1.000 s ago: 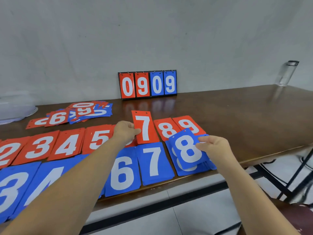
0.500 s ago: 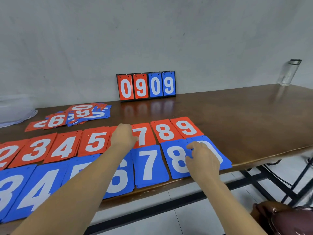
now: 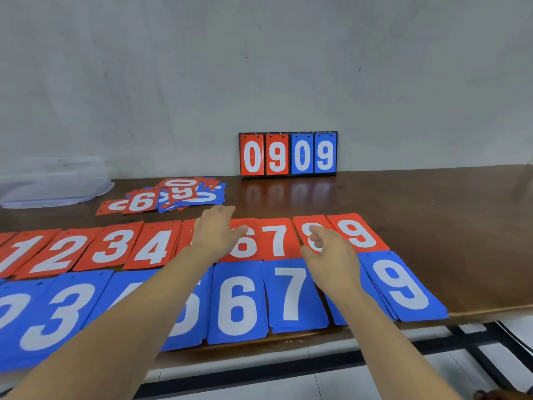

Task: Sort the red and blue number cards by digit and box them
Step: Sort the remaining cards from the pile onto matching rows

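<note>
Left hand [image 3: 216,230], grip apart, empty, stretches toward mixed pile [image 3: 173,196] for next card; right hand [image 3: 331,252], grip loose, empty, hovers over red 8 [image 3: 305,226]

Number cards lie face up in two rows, sorted by digit.
The red cards [image 3: 115,246] form the far row, showing 1 to 4 and 6 to 9 from left to right. The blue cards [image 3: 237,301] lie just below in small stacks, ending in 9 at the right. A mixed, unsorted heap [image 3: 173,196] lies behind the red row, near a clear plastic box [image 3: 52,183] at the far left.
</note>
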A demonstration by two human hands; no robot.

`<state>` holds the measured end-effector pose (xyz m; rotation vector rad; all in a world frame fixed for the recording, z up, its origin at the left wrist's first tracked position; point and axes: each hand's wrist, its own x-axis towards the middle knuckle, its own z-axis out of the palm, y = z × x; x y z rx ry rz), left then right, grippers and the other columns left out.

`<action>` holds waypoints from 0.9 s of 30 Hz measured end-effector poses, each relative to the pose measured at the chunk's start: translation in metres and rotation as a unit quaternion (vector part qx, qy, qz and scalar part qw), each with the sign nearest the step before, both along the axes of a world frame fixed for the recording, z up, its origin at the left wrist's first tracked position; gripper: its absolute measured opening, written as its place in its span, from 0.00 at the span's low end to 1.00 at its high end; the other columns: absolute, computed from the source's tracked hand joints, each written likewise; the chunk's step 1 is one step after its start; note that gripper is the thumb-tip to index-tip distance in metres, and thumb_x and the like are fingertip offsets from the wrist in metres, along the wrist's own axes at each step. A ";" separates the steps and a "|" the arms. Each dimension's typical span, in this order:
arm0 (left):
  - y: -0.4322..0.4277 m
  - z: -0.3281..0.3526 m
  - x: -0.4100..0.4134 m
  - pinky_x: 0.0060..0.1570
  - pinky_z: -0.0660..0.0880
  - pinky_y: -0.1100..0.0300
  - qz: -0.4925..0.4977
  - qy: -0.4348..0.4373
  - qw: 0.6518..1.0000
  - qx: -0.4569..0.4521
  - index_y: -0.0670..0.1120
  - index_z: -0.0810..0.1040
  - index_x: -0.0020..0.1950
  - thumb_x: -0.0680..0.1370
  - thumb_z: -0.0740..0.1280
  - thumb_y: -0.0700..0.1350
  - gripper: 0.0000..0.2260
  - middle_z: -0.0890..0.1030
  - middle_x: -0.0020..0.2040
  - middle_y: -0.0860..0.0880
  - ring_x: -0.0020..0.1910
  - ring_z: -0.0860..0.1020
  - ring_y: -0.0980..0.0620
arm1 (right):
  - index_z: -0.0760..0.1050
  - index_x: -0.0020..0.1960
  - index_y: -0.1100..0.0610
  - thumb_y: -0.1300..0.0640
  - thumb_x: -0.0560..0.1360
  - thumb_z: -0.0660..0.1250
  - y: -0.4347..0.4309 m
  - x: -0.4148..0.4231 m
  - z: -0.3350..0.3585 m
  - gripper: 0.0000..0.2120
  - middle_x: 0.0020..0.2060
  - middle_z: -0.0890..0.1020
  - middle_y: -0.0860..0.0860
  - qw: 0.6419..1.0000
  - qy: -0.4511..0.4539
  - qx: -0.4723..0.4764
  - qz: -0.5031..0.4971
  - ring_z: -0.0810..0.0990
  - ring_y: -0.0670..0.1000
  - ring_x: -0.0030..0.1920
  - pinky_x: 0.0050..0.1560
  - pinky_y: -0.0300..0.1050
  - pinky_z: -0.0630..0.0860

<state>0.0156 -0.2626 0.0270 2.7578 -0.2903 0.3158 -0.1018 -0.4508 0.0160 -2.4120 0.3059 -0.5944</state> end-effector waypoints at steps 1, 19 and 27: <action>0.008 0.002 0.004 0.68 0.65 0.50 0.007 0.001 1.000 0.000 0.48 0.65 0.74 0.78 0.65 0.58 0.28 0.68 0.73 0.47 0.72 0.65 0.46 | 0.71 0.68 0.54 0.54 0.77 0.66 0.007 0.009 0.003 0.20 0.61 0.78 0.50 1.000 0.002 -0.004 0.006 0.76 0.51 0.60 0.56 0.48 0.76; 0.198 -0.002 0.136 0.61 0.69 0.52 0.055 0.043 0.997 0.030 0.42 0.73 0.66 0.78 0.65 0.54 0.21 0.75 0.65 0.43 0.64 0.72 0.44 | 0.66 0.72 0.54 0.50 0.79 0.63 0.157 0.205 0.015 0.23 0.66 0.73 0.51 0.983 0.128 -0.103 0.084 0.73 0.52 0.64 0.59 0.47 0.73; 0.229 -0.025 0.179 0.73 0.56 0.51 0.013 0.106 0.989 0.102 0.46 0.61 0.76 0.82 0.56 0.57 0.26 0.61 0.77 0.48 0.75 0.59 0.49 | 0.55 0.77 0.58 0.48 0.82 0.54 0.219 0.285 0.005 0.27 0.75 0.60 0.54 0.933 0.186 -0.243 0.190 0.54 0.55 0.76 0.74 0.52 0.54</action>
